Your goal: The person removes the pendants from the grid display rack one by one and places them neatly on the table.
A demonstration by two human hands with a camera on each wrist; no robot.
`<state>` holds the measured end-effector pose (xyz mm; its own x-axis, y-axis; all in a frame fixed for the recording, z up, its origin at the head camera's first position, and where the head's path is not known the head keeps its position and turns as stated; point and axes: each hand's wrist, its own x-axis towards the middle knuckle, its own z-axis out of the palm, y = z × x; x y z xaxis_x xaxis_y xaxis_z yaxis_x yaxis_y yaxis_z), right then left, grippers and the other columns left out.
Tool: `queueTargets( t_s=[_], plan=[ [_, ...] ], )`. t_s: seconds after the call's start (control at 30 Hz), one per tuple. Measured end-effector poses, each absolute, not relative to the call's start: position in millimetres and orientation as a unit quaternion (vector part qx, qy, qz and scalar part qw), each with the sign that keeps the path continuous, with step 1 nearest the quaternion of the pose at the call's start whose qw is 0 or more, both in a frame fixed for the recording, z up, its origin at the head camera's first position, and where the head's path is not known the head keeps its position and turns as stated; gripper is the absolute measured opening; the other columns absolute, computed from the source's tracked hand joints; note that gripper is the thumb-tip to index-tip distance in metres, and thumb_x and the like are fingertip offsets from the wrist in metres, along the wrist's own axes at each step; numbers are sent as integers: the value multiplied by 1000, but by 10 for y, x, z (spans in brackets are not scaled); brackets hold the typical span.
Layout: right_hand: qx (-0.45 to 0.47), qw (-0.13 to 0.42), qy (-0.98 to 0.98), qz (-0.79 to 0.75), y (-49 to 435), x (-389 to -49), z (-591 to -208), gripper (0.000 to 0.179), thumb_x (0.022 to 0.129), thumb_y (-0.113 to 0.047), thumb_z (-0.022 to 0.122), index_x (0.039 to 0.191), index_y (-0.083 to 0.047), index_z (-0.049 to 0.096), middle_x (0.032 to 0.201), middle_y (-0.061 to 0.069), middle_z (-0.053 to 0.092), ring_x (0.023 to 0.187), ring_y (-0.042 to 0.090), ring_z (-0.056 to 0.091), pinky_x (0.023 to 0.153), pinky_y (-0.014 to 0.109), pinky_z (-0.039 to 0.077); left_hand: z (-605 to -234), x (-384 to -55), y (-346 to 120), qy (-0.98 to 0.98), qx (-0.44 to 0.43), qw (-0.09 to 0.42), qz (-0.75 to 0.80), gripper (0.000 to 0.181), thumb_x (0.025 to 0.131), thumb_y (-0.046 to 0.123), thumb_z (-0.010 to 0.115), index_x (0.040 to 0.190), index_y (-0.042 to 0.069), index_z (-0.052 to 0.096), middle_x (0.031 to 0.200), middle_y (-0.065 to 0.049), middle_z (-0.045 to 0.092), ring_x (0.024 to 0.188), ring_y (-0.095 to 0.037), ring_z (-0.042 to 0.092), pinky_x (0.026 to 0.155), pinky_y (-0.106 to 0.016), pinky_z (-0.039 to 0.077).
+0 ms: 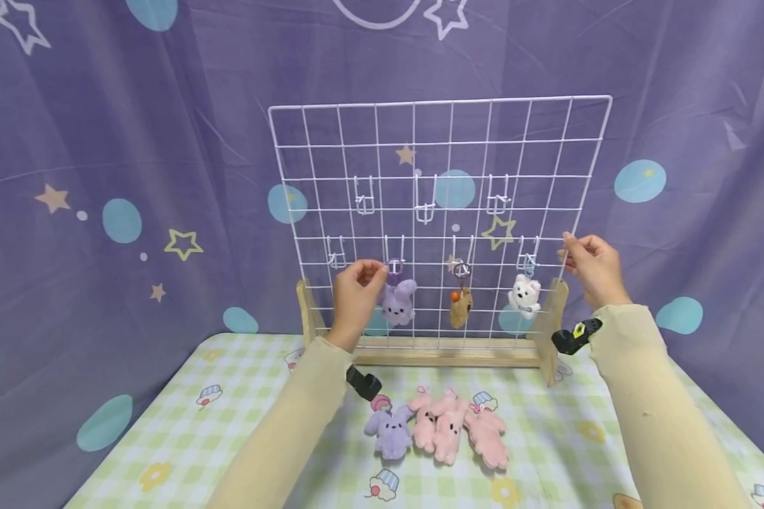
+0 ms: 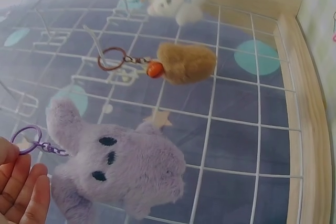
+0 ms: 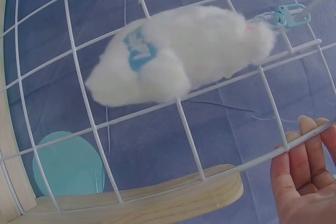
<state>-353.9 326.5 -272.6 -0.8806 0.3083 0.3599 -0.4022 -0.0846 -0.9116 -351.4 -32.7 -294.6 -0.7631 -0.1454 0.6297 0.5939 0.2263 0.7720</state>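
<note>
My left hand [image 1: 356, 293] pinches the purple key ring [image 2: 27, 126] of a fluffy lilac bunny keychain [image 1: 397, 304], which hangs at a hook low on the white wire grid [image 1: 433, 102]. In the left wrist view, thumb and fingertips meet at the ring's edge. My right hand [image 1: 592, 265] holds the grid's right edge rod, its fingers bent around it in the right wrist view. Close to that hand a white bear keychain [image 1: 525, 295] hangs by a light blue clasp [image 3: 294, 16]. Between the two hangs a brown plush keychain [image 1: 461, 309] with an orange bead [image 2: 155, 69].
The grid stands in a wooden base [image 1: 446, 355]. Other white hooks [image 1: 365, 205] sit higher on it. On the checked tablecloth [image 1: 229, 417], in front of the base, lie another lilac bunny [image 1: 392, 433] and several pink plush keychains [image 1: 487, 437]. A purple curtain [image 1: 134, 127] hangs behind.
</note>
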Motion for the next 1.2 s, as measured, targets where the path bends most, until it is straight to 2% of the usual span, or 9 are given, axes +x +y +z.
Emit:
queueTargets(
  t_s=[0.53, 0.83, 1.2],
  plan=[
    [47, 247, -628, 737, 3258, -3546, -2718, 25, 91, -20, 63, 73, -8, 52, 66, -8, 66, 59, 4, 59, 58, 14, 50, -3033, -3013, -465, -730, -200, 274, -593, 8, 85, 4, 68, 87, -4, 66, 79, -14, 67, 67, -5, 58, 61, -16, 48],
    [49, 247, -632, 733, 3248, -3558, -2711, 25, 91, -21, 63, 73, -7, 51, 67, -8, 66, 62, 5, 60, 60, 13, 50, -3218, -2638, -681, -744, -200, 227, -596, 7, 85, 4, 68, 86, -3, 65, 77, -11, 65, 67, -7, 58, 61, -17, 48],
    [61, 247, -616, 746, 3261, -3559, -2733, 25, 90, -18, 63, 72, -8, 52, 66, -7, 66, 60, 5, 59, 60, 14, 50, -3551, -2180, -757, -752, -213, 135, -609, 6, 83, 4, 69, 84, -1, 65, 77, -8, 65, 65, -6, 58, 58, -20, 50]
  ],
)
